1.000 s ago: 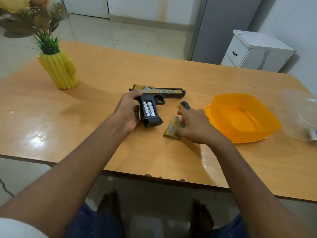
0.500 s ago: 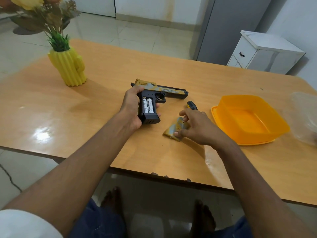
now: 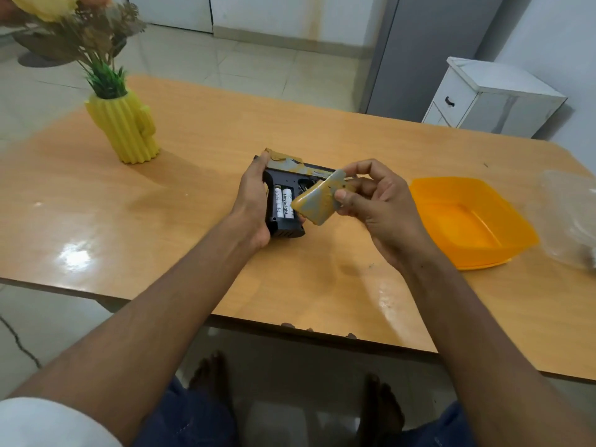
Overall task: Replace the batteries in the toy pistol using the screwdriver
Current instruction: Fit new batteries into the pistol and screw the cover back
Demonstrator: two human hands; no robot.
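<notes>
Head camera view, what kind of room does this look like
Probably a room in a home, maybe a dining area: a wooden table with a yellow cactus-shaped vase of flowers, a tiled floor, and a small white drawer cabinet by the wall.

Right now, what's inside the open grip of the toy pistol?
Two white batteries sit side by side in the toy pistol grip compartment. The grip cover, pinched in the right hand, hides the compartment's right edge, so anything there can't be seen.
</notes>
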